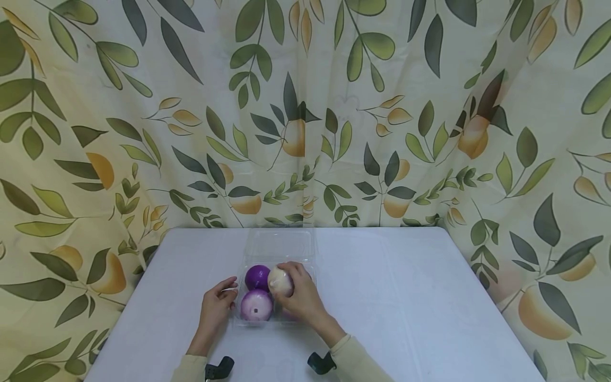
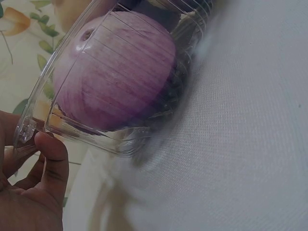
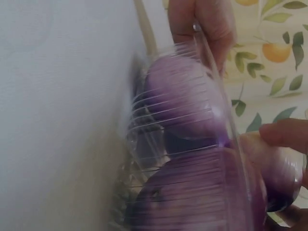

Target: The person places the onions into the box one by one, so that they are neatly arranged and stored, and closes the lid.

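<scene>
A clear plastic clamshell box (image 1: 253, 323) lies open on the table, its lid (image 1: 279, 244) folded back. In it sit a dark purple onion (image 1: 258, 277) at the back left and a paler purple onion (image 1: 256, 306) at the front left. My left hand (image 1: 217, 305) pinches the box's left rim between thumb and fingers, as the left wrist view shows. With my right hand (image 1: 305, 297) I hold a whitish-purple onion (image 1: 280, 281) over the box. Beneath that hand, another onion (image 3: 192, 192) is mostly hidden in the head view.
The table (image 1: 391, 297) has a white cover. Behind it and at both sides hangs a leaf-and-fruit patterned curtain (image 1: 334, 175). Black wrist devices (image 1: 219, 367) show at both sleeves.
</scene>
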### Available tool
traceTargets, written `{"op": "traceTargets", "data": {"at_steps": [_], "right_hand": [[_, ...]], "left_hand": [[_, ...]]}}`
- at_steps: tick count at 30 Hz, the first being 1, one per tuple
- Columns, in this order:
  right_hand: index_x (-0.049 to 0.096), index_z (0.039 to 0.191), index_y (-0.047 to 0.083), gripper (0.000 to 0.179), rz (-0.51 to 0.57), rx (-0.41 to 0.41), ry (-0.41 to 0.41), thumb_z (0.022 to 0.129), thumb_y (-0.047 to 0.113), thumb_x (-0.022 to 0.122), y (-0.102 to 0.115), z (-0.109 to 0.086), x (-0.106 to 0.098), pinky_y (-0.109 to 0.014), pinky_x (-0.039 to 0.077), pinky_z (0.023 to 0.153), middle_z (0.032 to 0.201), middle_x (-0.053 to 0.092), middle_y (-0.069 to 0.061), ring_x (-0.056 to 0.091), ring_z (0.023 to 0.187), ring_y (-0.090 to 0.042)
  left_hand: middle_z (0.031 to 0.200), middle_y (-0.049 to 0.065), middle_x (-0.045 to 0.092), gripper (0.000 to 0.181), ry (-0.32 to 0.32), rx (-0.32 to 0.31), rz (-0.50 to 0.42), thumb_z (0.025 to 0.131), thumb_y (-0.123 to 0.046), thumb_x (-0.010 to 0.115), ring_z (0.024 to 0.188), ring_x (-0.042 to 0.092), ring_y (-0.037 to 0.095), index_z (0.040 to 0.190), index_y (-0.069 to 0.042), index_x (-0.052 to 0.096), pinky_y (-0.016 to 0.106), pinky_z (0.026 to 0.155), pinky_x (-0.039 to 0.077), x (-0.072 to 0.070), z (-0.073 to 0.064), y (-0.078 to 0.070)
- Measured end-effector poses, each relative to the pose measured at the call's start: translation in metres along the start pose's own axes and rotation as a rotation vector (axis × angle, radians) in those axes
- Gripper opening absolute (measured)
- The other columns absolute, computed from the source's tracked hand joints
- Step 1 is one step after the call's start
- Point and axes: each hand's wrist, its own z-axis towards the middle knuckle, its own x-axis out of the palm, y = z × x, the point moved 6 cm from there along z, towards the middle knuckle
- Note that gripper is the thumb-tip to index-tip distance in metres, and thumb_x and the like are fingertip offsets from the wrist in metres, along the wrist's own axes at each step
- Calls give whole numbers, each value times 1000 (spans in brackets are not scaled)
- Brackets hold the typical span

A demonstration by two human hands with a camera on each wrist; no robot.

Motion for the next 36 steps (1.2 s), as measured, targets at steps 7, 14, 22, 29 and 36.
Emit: {"op": "traceTargets", "data": {"at_steps": [7,14,22,29,36], "right_hand": [[58,126,17,56,-108,-84,-37,75,25,80,5,-4,2,-49,52,93,128,57,-9,58,117,-30],[59,125,16,55,-128,-100,-38,75,24,80,6,-5,5,-50,52,92,128,57,-10,58,117,-30],[59,128,16,54,-164,-84,-9,79,25,77,4,-5,9,-49,51,94,131,56,-11,55,120,-31],[59,129,17,53,-191,-90,-19,80,26,77,1,-4,11,-47,51,94,129,56,-11,55,119,-30],[59,128,16,53,-193,-116,-32,79,26,78,2,-5,10,-48,51,93,127,57,-11,56,116,-31]], "left_hand": [[115,24,64,38,-10,3,15,91,2,61,68,58,9,129,3,61,20,55,48,0,0,-1],[116,24,63,38,-12,-6,15,91,3,61,71,60,10,129,3,60,20,56,49,0,-1,0],[115,24,64,37,-11,13,13,91,3,61,67,58,7,129,3,61,19,56,48,0,-1,-1],[115,24,63,37,-11,16,10,91,2,60,68,58,6,128,3,61,19,56,49,1,0,0],[115,26,62,38,-5,26,11,90,4,61,70,59,6,128,6,60,20,55,49,1,0,-2]]}}
